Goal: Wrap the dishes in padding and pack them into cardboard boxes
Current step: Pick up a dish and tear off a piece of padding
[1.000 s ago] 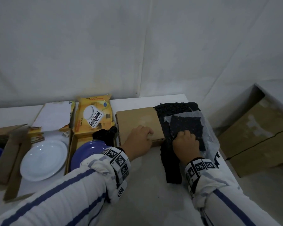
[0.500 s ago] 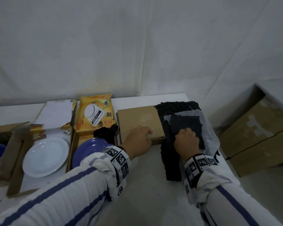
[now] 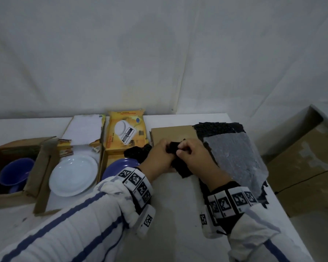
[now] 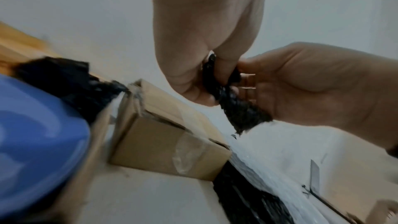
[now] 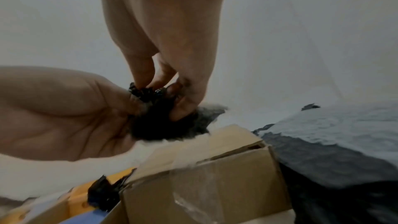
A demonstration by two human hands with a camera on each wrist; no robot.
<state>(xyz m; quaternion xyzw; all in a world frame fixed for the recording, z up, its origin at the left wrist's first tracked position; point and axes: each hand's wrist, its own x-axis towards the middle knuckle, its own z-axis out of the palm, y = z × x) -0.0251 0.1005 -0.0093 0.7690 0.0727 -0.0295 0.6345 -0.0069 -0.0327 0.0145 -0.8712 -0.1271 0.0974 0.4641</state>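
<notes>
Both hands meet above the near edge of a closed brown cardboard box [image 3: 171,133]. My left hand [image 3: 165,149] and right hand [image 3: 181,150] pinch the top edge of one black padding piece [image 3: 183,170], which hangs down between them. The left wrist view shows the black padding piece [image 4: 242,113] gripped by the fingers of both hands. A blue plate [image 3: 119,167] lies in a yellow box with black padding behind it. Left of that, a white plate [image 3: 74,176] sits in an open box. A blue bowl [image 3: 13,173] sits in the far-left carton.
A stack of black padding under a translucent sheet [image 3: 233,154] lies right of the closed box, near the table's right edge. A yellow box lid showing a kitchen scale [image 3: 125,131] stands at the back. Large cardboard cartons [image 3: 303,167] stand on the floor at right.
The left hand has come off the closed box and the right hand off the padding stack. They now hold a black padding piece together above the box's near edge.
</notes>
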